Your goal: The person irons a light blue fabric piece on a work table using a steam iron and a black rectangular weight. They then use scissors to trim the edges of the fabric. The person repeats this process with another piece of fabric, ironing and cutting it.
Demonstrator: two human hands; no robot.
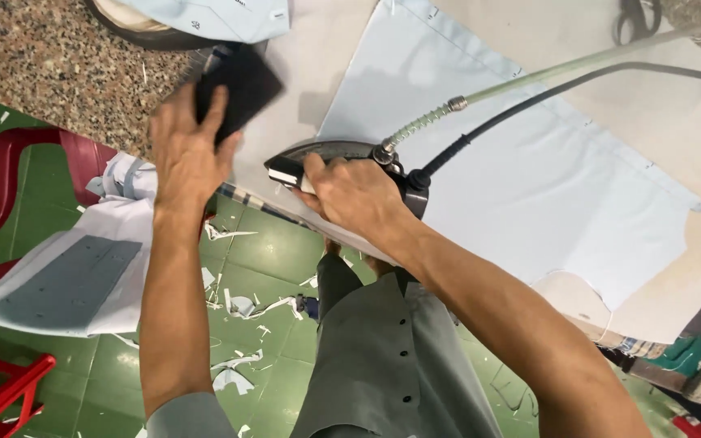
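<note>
My right hand point(350, 197) grips the handle of a grey steam iron point(330, 152) that rests on the near edge of a padded ironing table point(691, 122). A pale hose and a black cable run from the iron's back to the upper right. A light blue cut fabric piece point(529, 162) lies flat on the table, right of the iron. My left hand point(188, 142) holds a dark, blurred piece of cloth point(241, 89) against the table's left end.
A red plastic stool point(10, 186) on the left carries stacked pale fabric pieces point(75, 276). White fabric scraps litter the green tiled floor point(261, 324). Black scissors point(634, 18) lie at the table's far edge. More pale cloth point(212, 16) sits at the top left.
</note>
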